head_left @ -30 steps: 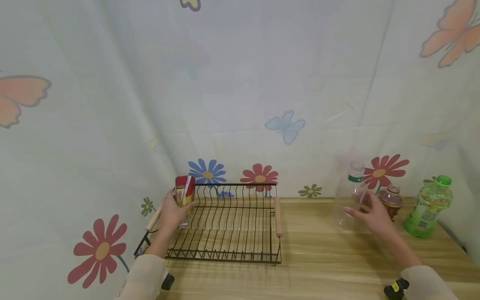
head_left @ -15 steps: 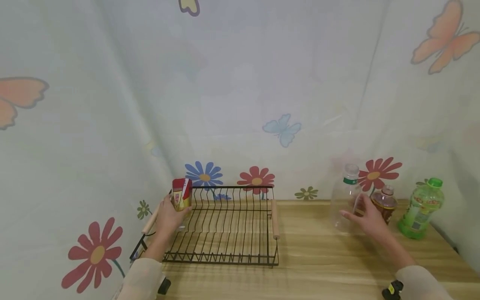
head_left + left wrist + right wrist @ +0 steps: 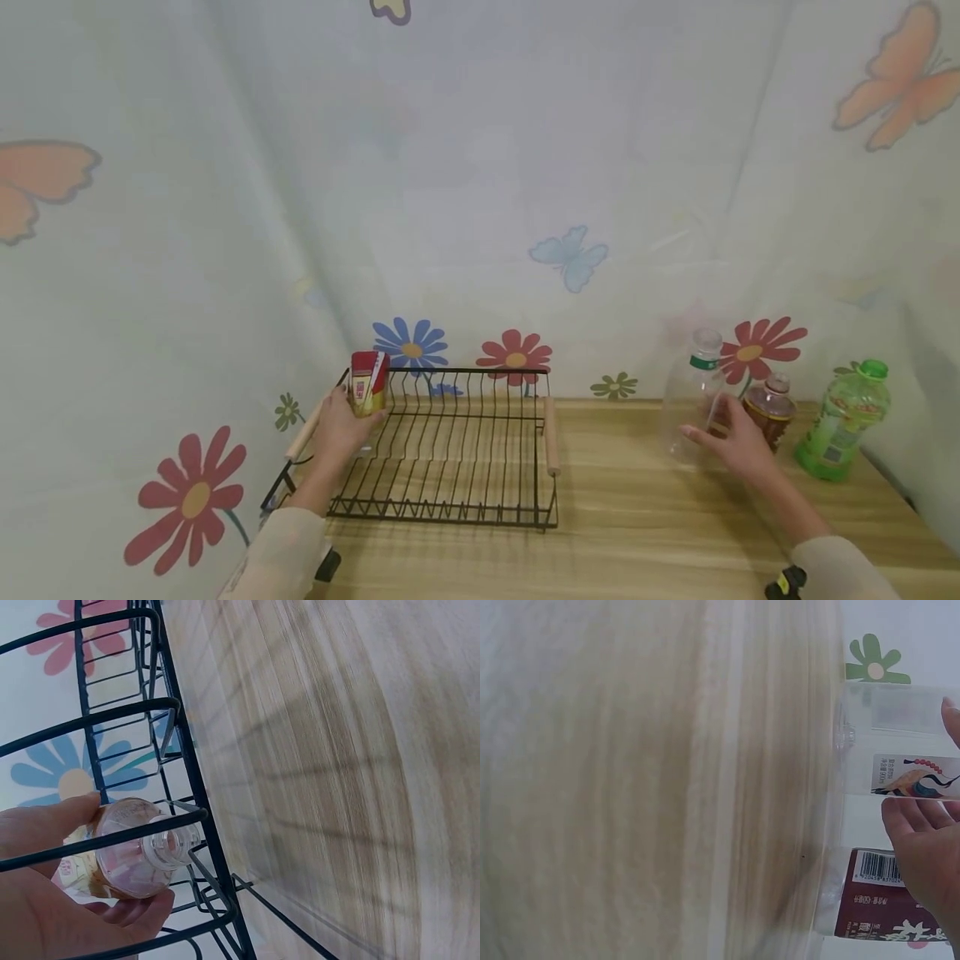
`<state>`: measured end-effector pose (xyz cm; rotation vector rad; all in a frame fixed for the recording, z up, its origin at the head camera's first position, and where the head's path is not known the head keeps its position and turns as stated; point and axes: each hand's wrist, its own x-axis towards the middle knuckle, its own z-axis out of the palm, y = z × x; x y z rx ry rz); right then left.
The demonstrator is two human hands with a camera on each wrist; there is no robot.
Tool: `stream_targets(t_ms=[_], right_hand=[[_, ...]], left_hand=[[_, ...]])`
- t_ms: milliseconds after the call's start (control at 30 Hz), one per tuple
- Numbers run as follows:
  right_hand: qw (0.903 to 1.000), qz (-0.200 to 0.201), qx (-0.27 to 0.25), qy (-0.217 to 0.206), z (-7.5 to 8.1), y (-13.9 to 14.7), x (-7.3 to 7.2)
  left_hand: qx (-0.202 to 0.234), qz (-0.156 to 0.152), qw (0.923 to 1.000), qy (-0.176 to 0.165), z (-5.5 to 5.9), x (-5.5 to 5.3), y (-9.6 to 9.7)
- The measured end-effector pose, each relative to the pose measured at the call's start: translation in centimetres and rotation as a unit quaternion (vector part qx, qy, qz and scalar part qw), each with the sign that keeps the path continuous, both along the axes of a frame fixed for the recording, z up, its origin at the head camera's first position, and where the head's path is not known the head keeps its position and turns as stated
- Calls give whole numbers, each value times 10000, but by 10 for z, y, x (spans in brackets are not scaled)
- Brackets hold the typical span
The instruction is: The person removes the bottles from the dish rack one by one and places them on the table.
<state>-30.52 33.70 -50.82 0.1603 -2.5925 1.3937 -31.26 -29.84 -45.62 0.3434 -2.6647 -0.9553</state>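
Observation:
In the head view my left hand (image 3: pixel 341 429) grips an upside-down plastic bottle (image 3: pixel 368 383) with a red and yellow label, at the left end of a black wire dish rack (image 3: pixel 450 523). The left wrist view shows its clear neck (image 3: pixel 169 846) among the rack's bars, no cap visible, with the thumb on one side and fingers on the other. My right hand (image 3: pixel 742 437) holds a tall clear bottle (image 3: pixel 686 408) with a green neck band, which stands upright on the table. In the right wrist view, thumb and fingers lie on opposite sides of this bottle (image 3: pixel 859 742).
Just right of my right hand stands a bottle with a dark red label (image 3: pixel 772 408). A green bottle (image 3: pixel 843 421) with a green cap is farther right. Wooden handles (image 3: pixel 551 437) flank the rack. A floral curtain (image 3: pixel 480 167) backs the wooden table (image 3: pixel 622 517).

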Motion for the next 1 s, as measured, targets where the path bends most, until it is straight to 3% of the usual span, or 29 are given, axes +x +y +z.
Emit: stream_targets(t_ms=[267,500,700,1000], right_hand=[[9999,-81,115,-98,-6,1,2],[9979,-133,545,-329,2,-1,7],[9967,85,661,-459,9,0,15],[9922,382,1184,-4,19,6,39]], left_hand=[[128,-101,9999,58,-1,-1,0],[279,-17,9996,89,0,3,0],[464,-104,9986,212,4,9,3],[641,-250,9954,673,12,12,8]])
